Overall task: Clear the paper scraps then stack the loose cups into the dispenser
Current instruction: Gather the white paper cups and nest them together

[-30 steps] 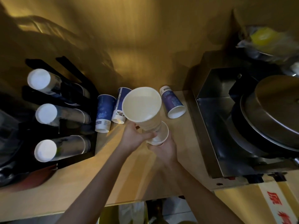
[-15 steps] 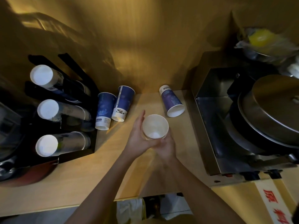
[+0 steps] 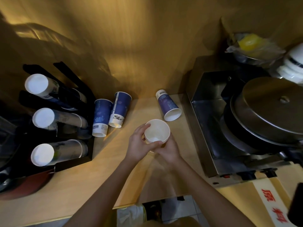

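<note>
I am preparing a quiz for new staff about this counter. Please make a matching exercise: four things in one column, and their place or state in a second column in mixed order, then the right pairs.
Things
1. white cup
2. purple cup
3. two blue cups
4. cup stacks

Place or state
A. lying alone on the counter, open end toward the camera
B. held in both hands, mouth up
C. lying in the black dispenser, white bottoms toward the camera
D. side by side next to the dispenser

Pairs: 1-B, 2-A, 3-D, 4-C
</note>
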